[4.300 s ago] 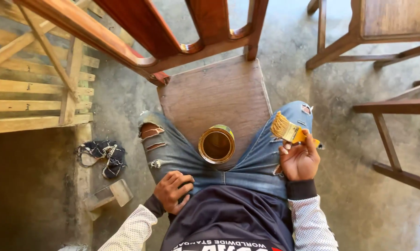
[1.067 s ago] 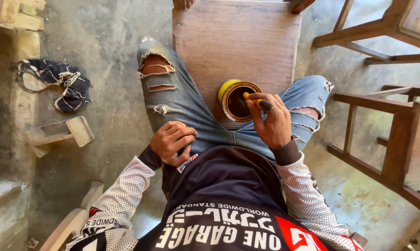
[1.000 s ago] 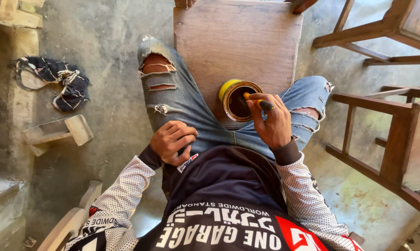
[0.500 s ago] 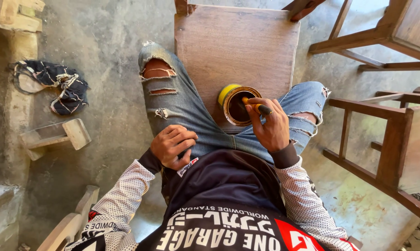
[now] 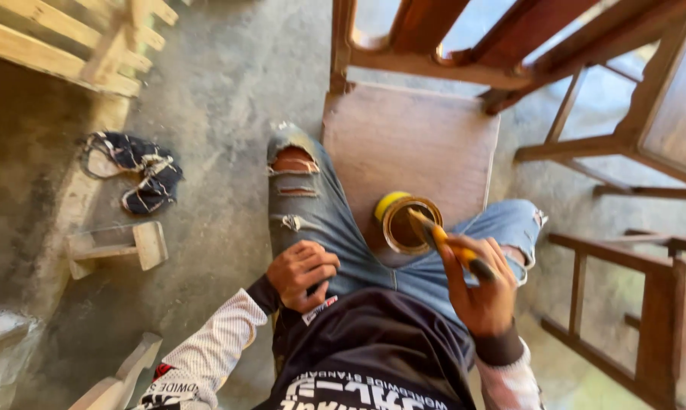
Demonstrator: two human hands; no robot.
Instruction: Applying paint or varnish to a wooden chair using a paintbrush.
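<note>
I sit astride a wooden chair seat point(image 5: 411, 144) in torn blue jeans. An open round tin point(image 5: 408, 222) with a yellow side and dark liquid inside stands on the seat between my thighs. My right hand point(image 5: 479, 292) grips a paintbrush point(image 5: 449, 244) by its yellow and black handle; the bristle end points into the tin's mouth. My left hand point(image 5: 303, 273) rests curled on my left thigh and holds nothing.
The chair's reddish backrest point(image 5: 449, 45) rises ahead. More wooden furniture frames point(image 5: 646, 250) crowd the right side. On the concrete floor to the left lie a dark rag point(image 5: 141, 171), a small wooden block piece point(image 5: 119, 247) and pale timber slats point(image 5: 62, 45).
The view has tilted upward, bringing the chair's backrest into sight. My right hand has drawn back toward me, tilting the brush handle lower. My left hand stays on the thigh.
</note>
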